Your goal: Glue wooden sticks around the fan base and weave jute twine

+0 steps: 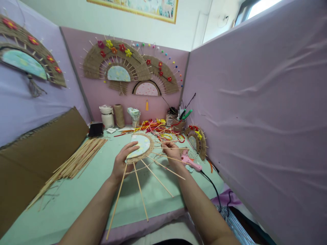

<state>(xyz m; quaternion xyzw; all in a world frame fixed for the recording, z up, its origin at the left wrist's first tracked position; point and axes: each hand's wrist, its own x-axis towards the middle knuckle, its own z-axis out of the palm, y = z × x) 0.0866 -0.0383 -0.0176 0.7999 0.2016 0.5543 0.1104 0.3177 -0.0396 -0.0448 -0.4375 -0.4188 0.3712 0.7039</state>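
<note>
A half-round fan base (145, 144), covered in pale blue-green patterned cloth with a twine-wrapped rim, is held above the table. Thin wooden sticks (141, 195) fan out from its curved edge toward me, to the right and away. My left hand (124, 159) grips the base at its left side, thumb underneath and fingers over the cloth. Among the sticks on the right, my right hand (170, 149) is closed in a pinch on twine (158, 156), which loops loosely beneath the sticks; the fingertips are partly hidden. A pink glue gun (191, 161) lies just beyond my right wrist.
Loose sticks (76, 158) lie in a pile at left beside a cardboard sheet (38, 149). Colourful craft stems (155, 128), a twine spool (119, 115), a white jar (106, 116) and a tool pot (179, 125) stand behind. Finished fans (116, 58) hang on the partition.
</note>
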